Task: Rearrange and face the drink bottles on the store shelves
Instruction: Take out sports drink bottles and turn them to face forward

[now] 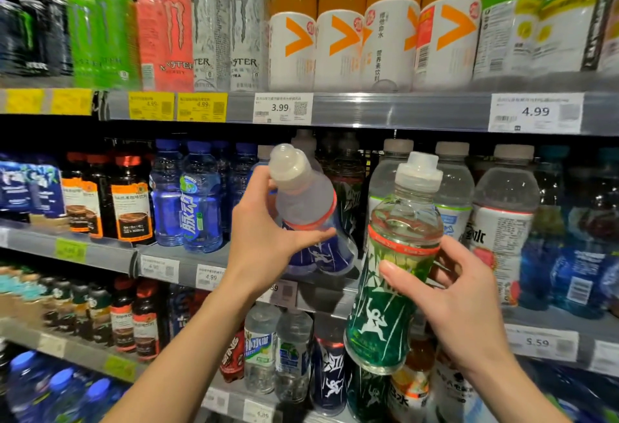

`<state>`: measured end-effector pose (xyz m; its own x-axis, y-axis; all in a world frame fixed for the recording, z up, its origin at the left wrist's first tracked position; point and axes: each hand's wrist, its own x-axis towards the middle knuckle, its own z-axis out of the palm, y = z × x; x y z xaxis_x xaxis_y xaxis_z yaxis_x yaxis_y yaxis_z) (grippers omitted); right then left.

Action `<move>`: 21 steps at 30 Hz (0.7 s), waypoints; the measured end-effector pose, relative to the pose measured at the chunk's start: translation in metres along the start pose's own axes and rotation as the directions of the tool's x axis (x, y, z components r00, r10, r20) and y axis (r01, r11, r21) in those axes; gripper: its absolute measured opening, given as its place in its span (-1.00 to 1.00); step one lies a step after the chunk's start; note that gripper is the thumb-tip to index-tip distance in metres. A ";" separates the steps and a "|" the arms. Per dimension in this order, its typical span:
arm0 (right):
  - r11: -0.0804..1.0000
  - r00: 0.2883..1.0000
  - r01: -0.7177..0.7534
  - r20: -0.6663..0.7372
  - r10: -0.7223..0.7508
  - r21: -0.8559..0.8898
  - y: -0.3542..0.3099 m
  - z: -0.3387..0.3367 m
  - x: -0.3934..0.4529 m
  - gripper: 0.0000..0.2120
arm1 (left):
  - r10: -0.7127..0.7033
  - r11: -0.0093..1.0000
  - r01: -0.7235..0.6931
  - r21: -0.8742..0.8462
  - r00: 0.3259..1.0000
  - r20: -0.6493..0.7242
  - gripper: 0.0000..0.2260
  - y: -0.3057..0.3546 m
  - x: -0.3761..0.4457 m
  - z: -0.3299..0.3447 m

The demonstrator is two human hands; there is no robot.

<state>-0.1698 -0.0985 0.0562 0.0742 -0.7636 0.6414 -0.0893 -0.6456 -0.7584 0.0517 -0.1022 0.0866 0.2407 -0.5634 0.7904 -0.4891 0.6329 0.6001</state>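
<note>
— Bottles first: which ones are in play?

— Two. The blue-labelled bottle tilts left at the front of the middle shelf, with the left hand curled round its waist. The green-labelled bottle is held out in front of the shelves, leaning slightly, with the right hand gripping its side, fingers wrapped behind.

— And around them?

— White-labelled bottles stand just right of the gap, blue water bottles to the left. Above, orange drink bottles and energy drink cans line the top shelf.
</note>
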 end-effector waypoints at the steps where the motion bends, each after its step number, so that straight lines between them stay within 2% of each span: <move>1: 1.000 1.000 0.007 -0.002 -0.007 0.006 0.000 0.001 0.001 -0.64 | -0.009 0.999 0.008 -0.050 1.000 -0.018 -0.36 0.002 -0.001 -0.003; 5: 0.999 0.999 0.050 -0.003 -0.050 -0.001 -0.001 0.004 0.007 -0.63 | -0.060 0.988 0.053 -0.147 0.997 -0.039 -0.36 0.010 -0.008 -0.023; 13: 0.983 0.978 0.168 -0.109 -0.175 -0.068 -0.009 0.031 0.033 -0.52 | -0.122 0.989 0.124 -0.078 0.992 0.030 -0.35 0.003 -0.040 -0.046; 21: 0.968 0.972 0.180 -0.122 -0.202 -0.174 0.010 0.057 0.051 -0.43 | -0.170 0.982 0.170 -0.076 0.985 0.003 -0.36 -0.011 -0.047 -0.054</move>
<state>-0.1106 -0.1440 0.0754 -0.0311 -0.6113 0.7908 -0.2463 -0.7621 -0.5988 0.0908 -0.0544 0.0490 0.3179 -0.6645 0.6763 -0.3757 0.5666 0.7333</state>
